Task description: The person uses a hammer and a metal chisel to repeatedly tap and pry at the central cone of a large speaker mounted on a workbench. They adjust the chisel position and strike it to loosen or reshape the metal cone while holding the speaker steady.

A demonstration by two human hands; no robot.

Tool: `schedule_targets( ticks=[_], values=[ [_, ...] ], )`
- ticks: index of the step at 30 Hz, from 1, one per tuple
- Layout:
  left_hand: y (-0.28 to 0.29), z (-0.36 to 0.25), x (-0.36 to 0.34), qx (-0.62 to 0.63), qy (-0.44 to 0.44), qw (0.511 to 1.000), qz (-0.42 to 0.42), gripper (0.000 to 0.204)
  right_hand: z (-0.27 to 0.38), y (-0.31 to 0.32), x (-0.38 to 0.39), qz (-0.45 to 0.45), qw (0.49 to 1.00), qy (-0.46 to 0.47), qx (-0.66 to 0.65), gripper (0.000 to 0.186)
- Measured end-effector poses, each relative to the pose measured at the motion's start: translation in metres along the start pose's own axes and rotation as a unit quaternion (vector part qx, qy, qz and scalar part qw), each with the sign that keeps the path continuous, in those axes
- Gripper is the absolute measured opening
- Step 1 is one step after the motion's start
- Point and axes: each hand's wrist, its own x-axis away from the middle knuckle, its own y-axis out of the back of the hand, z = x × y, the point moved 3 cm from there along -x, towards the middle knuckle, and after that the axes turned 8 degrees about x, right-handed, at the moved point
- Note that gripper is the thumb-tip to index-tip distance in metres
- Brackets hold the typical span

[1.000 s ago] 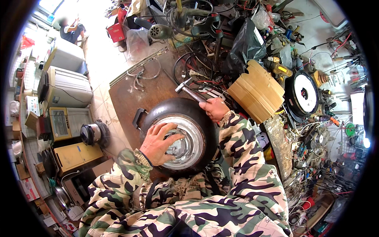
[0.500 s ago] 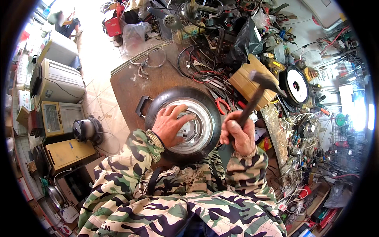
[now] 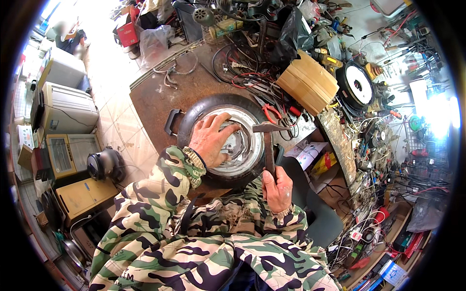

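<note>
A round pan-like body (image 3: 187, 119) with a wide black rim, silver metal inside and a black side handle (image 3: 171, 122) lies in front of me on the brown worktop. My left hand (image 3: 211, 141) rests on its inner metal with fingers spread, hiding part of the middle. At its right side, my right hand (image 3: 278, 190) is wrapped round the lower handle of a hammer (image 3: 269, 148). The hammer's head is up over the right part of the black rim; whether it touches the rim, I cannot tell.
Beyond the pan lie red-handled pliers (image 3: 270, 112), black cables (image 3: 228, 65) and a grey wire loop (image 3: 182, 68) on the worktop (image 3: 150, 97). A cardboard piece (image 3: 307, 82) and a black-and-white round part (image 3: 358, 86) sit to the right. Boxy appliances (image 3: 70, 109) line the left. One person (image 3: 70, 41) is far left.
The hammer has swung down and left, from raised at the right to over the pan's right rim. My left hand stays on the pan. The whole view has shifted slightly.
</note>
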Motion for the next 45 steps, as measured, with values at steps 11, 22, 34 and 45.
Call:
schedule_targets(
  ticks=[11, 22, 34, 45],
  values=[
    [0.033, 0.025, -0.002, 0.196, -0.002, 0.980, 0.023, 0.092, -0.029, 0.022, 0.002, -0.030, 0.989, -0.085, -0.120, 0.020],
    [0.007, 0.204, -0.173, -0.203, 0.104, 0.962, -0.149, 0.037, -0.050, 0.058, -0.007, -0.004, 0.990, -0.102, -0.096, 0.021],
    [0.037, 0.202, -0.156, -0.282, 0.175, 0.943, 0.027, 0.026, -0.065, 0.075, -0.011, -0.052, 0.979, -0.117, -0.160, 0.019],
    [0.061, -0.054, 0.021, 0.166, 0.239, 0.954, -0.076, 0.023, -0.028, 0.060, -0.036, 0.019, 0.978, -0.093, -0.189, 0.025]
  ],
)
